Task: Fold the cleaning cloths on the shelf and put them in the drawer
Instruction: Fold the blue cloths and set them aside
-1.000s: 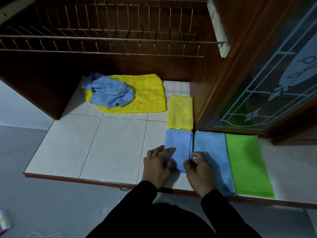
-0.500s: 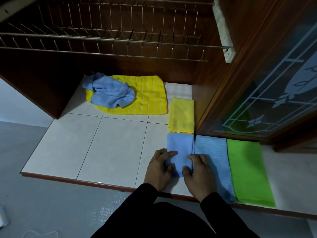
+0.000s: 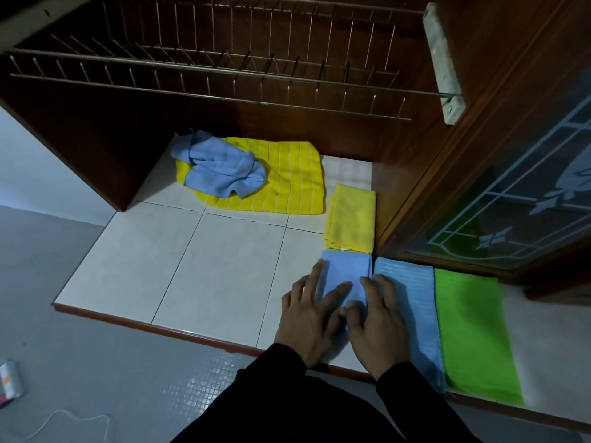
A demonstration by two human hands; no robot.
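A small folded blue cloth [image 3: 347,270] lies on the white tiled shelf [image 3: 204,270] near its front edge. My left hand [image 3: 311,318] and my right hand [image 3: 380,324] both press flat on its near half, fingers spread and straight. To its right lie a longer folded light-blue cloth [image 3: 412,311] and a folded green cloth [image 3: 470,330]. Behind it sits a folded yellow cloth [image 3: 351,227]. At the back, a crumpled blue cloth [image 3: 220,169] rests on a spread yellow striped cloth [image 3: 291,183].
A wire dish rack [image 3: 217,68] hangs above the shelf inside the dark wooden cabinet [image 3: 105,135]. A glass-panelled cabinet door [image 3: 518,206] stands at the right. Grey floor [image 3: 80,362] lies below the shelf edge, with a small packet [image 3: 11,383] at far left.
Both hands went from pinching the blue cloth's near edge to lying flat on it with fingers stretched forward. The view shifted slightly.
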